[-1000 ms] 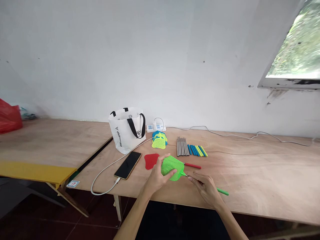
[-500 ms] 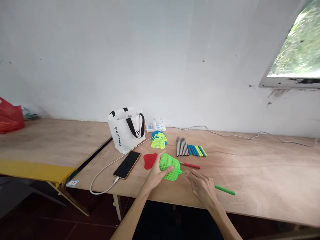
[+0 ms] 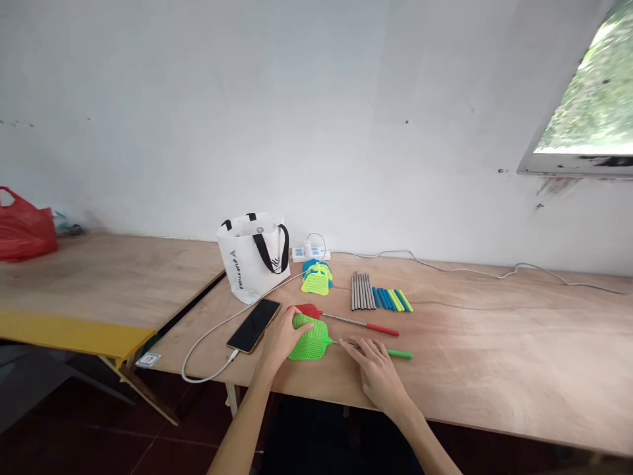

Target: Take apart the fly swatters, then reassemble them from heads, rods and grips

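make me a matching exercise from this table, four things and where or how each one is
1. green fly swatter
2. phone
3. metal rods
4. white bag

A. beside blue and yellow sticks
B. standing, black handles showing
C. touched by left hand and right hand
D. joined to a white cable

Pairs: 1-C, 2-D, 3-A, 4-B

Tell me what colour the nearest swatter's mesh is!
The mesh is green, as the head view shows.
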A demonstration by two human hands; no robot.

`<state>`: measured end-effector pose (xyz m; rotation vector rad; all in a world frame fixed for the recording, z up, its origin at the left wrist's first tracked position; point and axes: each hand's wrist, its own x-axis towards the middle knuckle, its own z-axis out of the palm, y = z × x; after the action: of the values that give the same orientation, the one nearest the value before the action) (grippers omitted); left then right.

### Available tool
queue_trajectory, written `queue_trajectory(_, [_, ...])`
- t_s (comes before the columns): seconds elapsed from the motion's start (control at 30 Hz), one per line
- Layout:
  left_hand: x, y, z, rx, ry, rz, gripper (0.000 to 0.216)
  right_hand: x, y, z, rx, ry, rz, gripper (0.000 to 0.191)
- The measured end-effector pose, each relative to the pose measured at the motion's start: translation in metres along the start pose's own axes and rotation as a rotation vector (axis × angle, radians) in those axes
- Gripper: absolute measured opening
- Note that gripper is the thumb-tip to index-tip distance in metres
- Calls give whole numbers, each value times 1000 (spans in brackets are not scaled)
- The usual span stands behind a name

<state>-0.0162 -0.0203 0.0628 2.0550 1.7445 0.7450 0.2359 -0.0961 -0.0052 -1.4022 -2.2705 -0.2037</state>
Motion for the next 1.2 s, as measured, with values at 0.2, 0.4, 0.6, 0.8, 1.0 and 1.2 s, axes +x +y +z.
queue_trajectory(0.2, [6,-12,10,243,-8,-67,36,-3,24,3,-28,97,105,78])
queue_trajectory(0.4, [13,-19,31,432,-4,-14,48,-6,44,9,-80,107,202,47])
queue_trajectory(0.6, [15,-27,42,457,65,42,42,-10,66,-1,-47,111,306,36])
queue_trajectory(0.8, [15,-28,41,481,93,49,38,-18,96,-18,39,71,448,32])
queue_trajectory(1.0, [14,-26,37,474,98,30,32,-23,116,-19,308,92,566,28])
queue_trajectory(1.2, [19,-32,36,349,79,-11,28,-14,99,-20,431,185,561,33])
